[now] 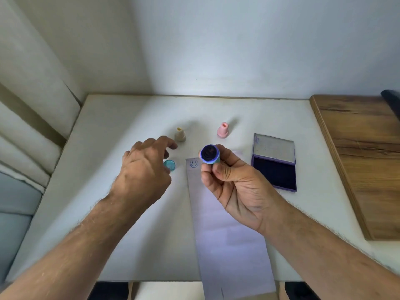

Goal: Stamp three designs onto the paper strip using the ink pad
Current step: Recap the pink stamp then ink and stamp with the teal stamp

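Observation:
My right hand (pixel 233 182) holds a teal stamp (pixel 209 154) tipped up, its round inked face turned toward me, above the far end of the paper strip (pixel 227 230). One blue smiley print (pixel 194 163) sits at the strip's far left corner. My left hand (pixel 142 169) hovers palm down, fingers spread, just over a small teal cap (pixel 169 164) lying on the table; it holds nothing. A beige stamp (pixel 180 134) and a pink stamp (pixel 223 130) stand upright farther back. The ink pad (pixel 274 169) lies open to the right, lid up.
The white table (pixel 108 131) ends at a wall behind and at a near edge the strip overhangs. A wooden board (pixel 363 156) lies at the right. Cushions (pixel 26 135) border the left side.

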{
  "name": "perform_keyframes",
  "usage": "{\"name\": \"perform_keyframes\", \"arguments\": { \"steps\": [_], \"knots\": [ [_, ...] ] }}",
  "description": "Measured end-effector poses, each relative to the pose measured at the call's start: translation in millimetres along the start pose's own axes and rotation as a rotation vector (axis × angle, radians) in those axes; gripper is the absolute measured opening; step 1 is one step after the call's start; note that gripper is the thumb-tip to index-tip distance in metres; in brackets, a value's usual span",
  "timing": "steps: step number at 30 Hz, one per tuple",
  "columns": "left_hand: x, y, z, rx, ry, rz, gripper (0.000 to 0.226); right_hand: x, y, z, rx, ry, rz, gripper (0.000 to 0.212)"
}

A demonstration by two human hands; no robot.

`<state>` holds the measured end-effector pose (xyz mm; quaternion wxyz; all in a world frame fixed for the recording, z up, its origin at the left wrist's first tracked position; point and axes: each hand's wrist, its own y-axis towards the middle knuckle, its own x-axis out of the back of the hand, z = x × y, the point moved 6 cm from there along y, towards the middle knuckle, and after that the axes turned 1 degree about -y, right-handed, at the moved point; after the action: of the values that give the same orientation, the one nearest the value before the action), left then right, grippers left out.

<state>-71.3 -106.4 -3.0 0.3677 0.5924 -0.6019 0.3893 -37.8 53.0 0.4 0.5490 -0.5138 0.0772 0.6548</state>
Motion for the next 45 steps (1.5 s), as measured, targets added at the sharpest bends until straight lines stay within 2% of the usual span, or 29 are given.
{"name": "perform_keyframes", "arguments": {
  "steps": [3, 8, 17, 19, 22, 27, 30, 36, 40, 43, 45],
  "knots": [
    [5.7, 0.9, -18.9, -0.073, -0.07, -0.087, 0.051, 1.0, -4.4, 1.3, 0.002, -0.009, 0.018, 0.027],
    [4.6, 0.0, -52.2, -0.138, -0.157, -0.109, 0.05, 12.2, -13.1, 10.1, 0.022, -0.094, -0.01, 0.029],
    [-20.7, -11.7, -95.0, -0.222, -0.164, -0.003, 0.035, 63.2, -30.4, 59.1, 0.22, -0.132, -0.309, 0.017],
    [-24.0, -12.7, -96.9, -0.222, -0.152, 0.022, 0.034, 80.2, -36.4, 77.4, 0.295, -0.332, -0.45, 0.015],
    [-26.2, -12.3, -97.9, -0.219, -0.142, 0.021, 0.033, 98.4, -49.1, 106.9, 0.408, -0.819, -0.651, 0.011],
    [-31.5, -10.7, -100.3, -0.23, -0.143, 0.021, 0.035, 101.4, -61.0, 123.5, 0.538, -1.415, -0.802, 0.02],
    [-35.9, -11.4, -99.0, -0.239, -0.116, 0.033, 0.035, 97.6, -63.2, 121.5, 0.544, -1.54, -0.793, 0.022],
    [-38.1, -10.1, -96.1, -0.234, -0.108, 0.052, 0.035, 90.6, -55.2, 111.8, 0.461, -1.717, -0.723, 0.009],
    [-34.3, -10.8, -93.9, -0.222, -0.108, 0.047, 0.036, 93.3, -48.8, 115.3, 0.36, -1.667, -0.73, 0.006],
    [-31.3, -12.6, -92.9, -0.219, -0.115, 0.036, 0.039, 89.3, -43.6, 116.5, 0.315, -1.778, -0.708, 0.006],
    [-30.7, -11.8, -90.8, -0.217, -0.114, 0.032, 0.041, 90.4, -41.2, 116.5, 0.228, -1.738, -0.701, 0.014]
  ]
}}
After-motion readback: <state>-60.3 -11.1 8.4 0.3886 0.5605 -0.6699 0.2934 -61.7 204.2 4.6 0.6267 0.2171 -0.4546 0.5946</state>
